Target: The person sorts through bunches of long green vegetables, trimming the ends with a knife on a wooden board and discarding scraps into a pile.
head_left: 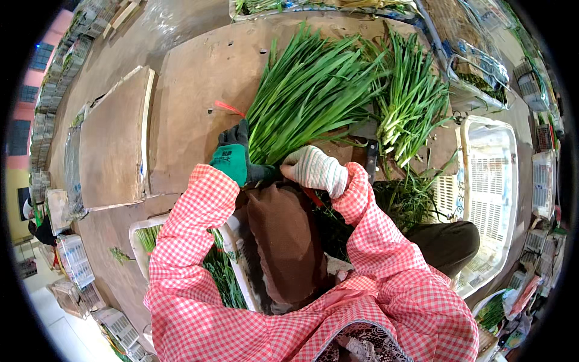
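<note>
A large bundle of garlic chives (pixel 313 90) lies on the brown board, leaf tips pointing away from me. My left hand (pixel 234 158), in a green and black glove, is closed at the bundle's near left edge. A red tie (pixel 229 109) sticks out past its fingers. My right hand (pixel 315 171), in a white striped knit glove, pinches at the near end, close to the left thumb. A red strip also shows below it; its fingertips are partly hidden. To the right lies a looser pile of garlic chives (pixel 407 99) with pale stems. A black-handled knife (pixel 372 158) rests between the two.
A white plastic crate (pixel 517 181) stands at the right, beside loose trimmings (pixel 404 199). Another white crate (pixel 240 265) holding greens is under my left arm. A flat board (pixel 114 139) lies at the left. A brown cloth-covered shape (pixel 286 241) sits below my hands. More crates line the far edge.
</note>
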Demonstrator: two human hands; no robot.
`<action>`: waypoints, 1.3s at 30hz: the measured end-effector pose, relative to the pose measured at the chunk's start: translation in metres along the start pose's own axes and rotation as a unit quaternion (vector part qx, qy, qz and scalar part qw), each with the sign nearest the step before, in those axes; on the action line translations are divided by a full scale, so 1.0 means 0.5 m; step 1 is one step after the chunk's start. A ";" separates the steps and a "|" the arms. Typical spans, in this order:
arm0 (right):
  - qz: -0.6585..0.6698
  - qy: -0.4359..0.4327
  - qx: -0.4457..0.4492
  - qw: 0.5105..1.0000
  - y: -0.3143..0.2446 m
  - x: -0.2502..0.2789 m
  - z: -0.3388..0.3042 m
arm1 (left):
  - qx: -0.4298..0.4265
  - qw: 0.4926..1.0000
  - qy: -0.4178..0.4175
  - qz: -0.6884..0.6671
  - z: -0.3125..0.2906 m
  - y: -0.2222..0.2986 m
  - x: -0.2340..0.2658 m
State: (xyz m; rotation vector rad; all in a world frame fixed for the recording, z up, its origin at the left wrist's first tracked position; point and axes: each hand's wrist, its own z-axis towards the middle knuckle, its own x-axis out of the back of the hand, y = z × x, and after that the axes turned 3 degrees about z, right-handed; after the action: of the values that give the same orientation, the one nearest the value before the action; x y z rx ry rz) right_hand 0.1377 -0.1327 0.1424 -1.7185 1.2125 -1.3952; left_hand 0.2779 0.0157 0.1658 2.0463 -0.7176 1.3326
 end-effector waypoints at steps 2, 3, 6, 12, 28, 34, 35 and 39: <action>0.018 0.023 -0.008 1.000 0.005 0.007 -0.019 | -0.013 0.999 0.036 -0.005 0.003 0.012 -0.009; 0.028 0.034 -0.012 0.999 0.007 0.009 -0.030 | -0.019 0.998 0.054 -0.008 0.007 0.015 -0.016; 0.098 0.025 -0.004 0.995 -0.035 0.023 -0.056 | -0.040 0.996 0.081 0.017 0.009 -0.006 -0.039; 0.046 0.151 0.070 0.985 -0.009 0.062 -0.007 | -0.006 0.996 0.021 0.090 0.009 0.014 -0.025; 0.074 0.283 -0.010 0.956 0.046 0.205 -0.103 | -0.046 0.996 0.070 0.010 -0.007 0.030 0.018; 0.112 0.277 -0.048 0.953 0.029 0.196 -0.102 | -0.114 0.955 0.251 -0.105 0.019 -0.027 0.014; 0.114 0.277 -0.045 0.953 0.030 0.192 -0.099 | -0.111 0.944 0.296 -0.100 0.025 -0.030 0.015; 0.095 0.291 0.012 0.952 0.022 0.174 -0.079 | -0.111 0.916 0.268 -0.276 0.090 -0.039 0.012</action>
State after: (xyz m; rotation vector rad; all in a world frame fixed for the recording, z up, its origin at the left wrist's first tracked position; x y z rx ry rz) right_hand 0.0991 -0.2134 0.1782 -1.1583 1.6080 -1.8501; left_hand 0.3213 -0.0041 0.1533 1.4391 -0.0275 1.3012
